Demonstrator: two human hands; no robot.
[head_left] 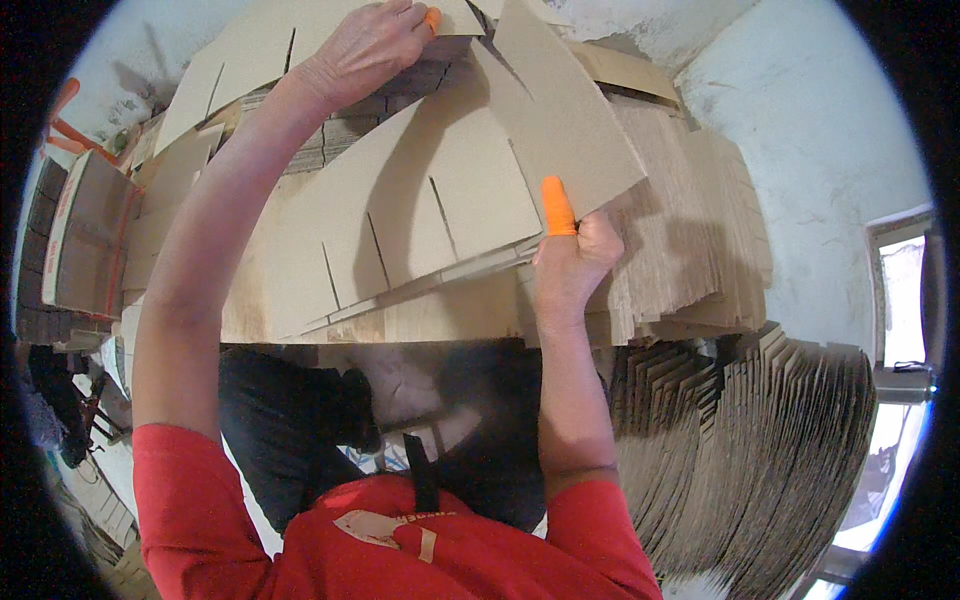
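My left hand (378,45) is at the top of the view, an orange finger cover on one finger. It pinches the edge of a long slotted cardboard strip (255,65) that slants down to the left. Nearer me, my right hand (578,255) grips a tilted cardboard piece (570,120), with its orange-covered digit lying on the face. That piece crosses the right end of a slotted cardboard sheet (410,195) with several dark slits. Further sheet edges show beneath the slotted sheet. The fingers under the right-hand piece are hidden.
Stacked cardboard (690,220) stands at the right of the wooden table (430,328). Lower right, a large fanned row of cardboard pieces (750,450) stands below table height. A flat box (90,235) and an orange-handled tool (68,130) are at the far left.
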